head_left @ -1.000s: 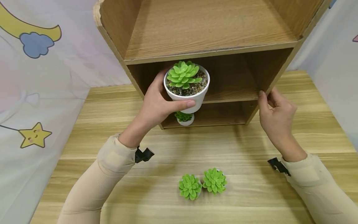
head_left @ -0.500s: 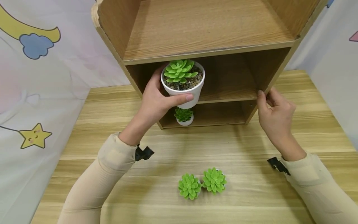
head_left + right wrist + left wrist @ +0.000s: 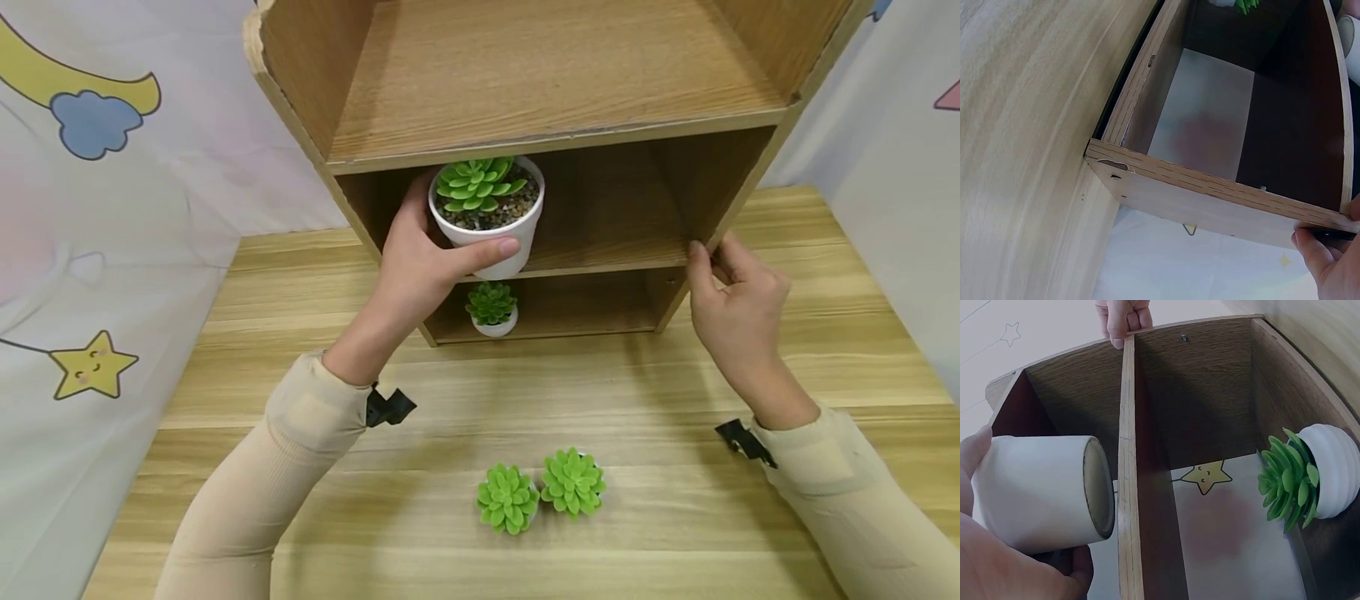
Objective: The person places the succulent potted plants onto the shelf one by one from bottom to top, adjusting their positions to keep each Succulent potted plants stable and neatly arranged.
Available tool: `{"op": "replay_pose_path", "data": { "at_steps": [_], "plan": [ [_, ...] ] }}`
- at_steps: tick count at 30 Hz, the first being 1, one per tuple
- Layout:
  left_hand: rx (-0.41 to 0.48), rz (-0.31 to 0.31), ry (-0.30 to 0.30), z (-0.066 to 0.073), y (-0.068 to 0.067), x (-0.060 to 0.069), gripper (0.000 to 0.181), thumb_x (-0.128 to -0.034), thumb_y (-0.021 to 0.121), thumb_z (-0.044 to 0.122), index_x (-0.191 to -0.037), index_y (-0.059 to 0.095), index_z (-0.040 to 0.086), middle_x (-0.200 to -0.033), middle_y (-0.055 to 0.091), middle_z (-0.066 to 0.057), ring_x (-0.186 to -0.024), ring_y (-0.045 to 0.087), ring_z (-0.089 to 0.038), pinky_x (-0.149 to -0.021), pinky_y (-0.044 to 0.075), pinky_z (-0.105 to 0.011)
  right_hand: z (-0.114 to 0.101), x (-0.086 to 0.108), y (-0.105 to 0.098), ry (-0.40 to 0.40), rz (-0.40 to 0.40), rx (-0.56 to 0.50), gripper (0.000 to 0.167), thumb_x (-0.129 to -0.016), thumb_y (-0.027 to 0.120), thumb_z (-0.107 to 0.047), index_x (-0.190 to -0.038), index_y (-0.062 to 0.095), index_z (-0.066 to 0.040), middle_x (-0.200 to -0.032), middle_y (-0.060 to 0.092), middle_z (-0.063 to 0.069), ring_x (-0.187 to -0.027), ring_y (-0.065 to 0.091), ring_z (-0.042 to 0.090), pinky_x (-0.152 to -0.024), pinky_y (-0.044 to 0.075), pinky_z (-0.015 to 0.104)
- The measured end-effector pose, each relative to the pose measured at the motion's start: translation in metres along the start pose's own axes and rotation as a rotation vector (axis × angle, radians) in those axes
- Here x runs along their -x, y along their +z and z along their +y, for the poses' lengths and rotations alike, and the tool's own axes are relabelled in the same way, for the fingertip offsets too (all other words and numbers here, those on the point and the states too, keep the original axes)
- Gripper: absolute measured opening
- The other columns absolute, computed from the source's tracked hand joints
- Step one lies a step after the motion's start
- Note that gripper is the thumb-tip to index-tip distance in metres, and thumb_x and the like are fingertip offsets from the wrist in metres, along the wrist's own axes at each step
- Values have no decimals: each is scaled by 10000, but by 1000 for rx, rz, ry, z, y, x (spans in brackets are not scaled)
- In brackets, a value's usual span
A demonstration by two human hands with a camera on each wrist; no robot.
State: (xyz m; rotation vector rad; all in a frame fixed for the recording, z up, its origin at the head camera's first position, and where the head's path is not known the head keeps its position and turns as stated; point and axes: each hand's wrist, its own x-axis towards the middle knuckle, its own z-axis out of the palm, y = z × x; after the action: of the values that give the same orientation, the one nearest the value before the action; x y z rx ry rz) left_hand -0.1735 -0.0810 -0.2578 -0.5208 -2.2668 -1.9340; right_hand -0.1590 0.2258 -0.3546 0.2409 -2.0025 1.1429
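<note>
In the head view my left hand (image 3: 416, 265) grips a white pot (image 3: 504, 247) with a green succulent (image 3: 474, 185) set in pebbles, thumb across its front. The pot is at the mouth of the middle compartment, left of centre, and the upper board hides part of the plant. Seen from the left wrist, its base (image 3: 1099, 487) is just short of the middle board (image 3: 1127, 456), with a thin gap. My right hand (image 3: 741, 325) pinches the front edge of the right side panel (image 3: 731, 200) of the wooden shelf unit. Its thumb is inside and its fingers are outside.
A small potted succulent (image 3: 492, 307) stands in the bottom compartment, left of centre. Two more succulents (image 3: 507, 498) sit side by side on the wooden table (image 3: 375, 508), in front of the unit. Patterned cloth (image 3: 172, 175) hangs around the table.
My left hand has moved the potted succulent slightly left and farther into the middle compartment. More of the small plant underneath shows now. My right hand keeps its hold on the panel.
</note>
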Motion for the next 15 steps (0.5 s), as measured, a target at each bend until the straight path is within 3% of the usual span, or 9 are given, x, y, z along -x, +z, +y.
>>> {"op": "replay_pose_path", "data": {
  "at_steps": [8,15],
  "plan": [
    [-74,44,-52,23,6,5,830,-725,848,82,-1414,391,18,-1312,505,-72,-1175,493,-143,-1011,385,-265,-5,-1,0,-3,7,-8,169,-921,580,45,-1011,717,88,-928,720,149,-889,664,30,-735,503,122],
    [-114,77,-24,-3,1,-3,885,-700,898,206,-1425,402,100,-1318,498,3,-1185,474,-88,-1011,369,-237,-9,-2,1,-10,18,-4,156,-904,581,79,-986,712,101,-914,719,154,-872,670,62,-731,503,120]
  ]
}}
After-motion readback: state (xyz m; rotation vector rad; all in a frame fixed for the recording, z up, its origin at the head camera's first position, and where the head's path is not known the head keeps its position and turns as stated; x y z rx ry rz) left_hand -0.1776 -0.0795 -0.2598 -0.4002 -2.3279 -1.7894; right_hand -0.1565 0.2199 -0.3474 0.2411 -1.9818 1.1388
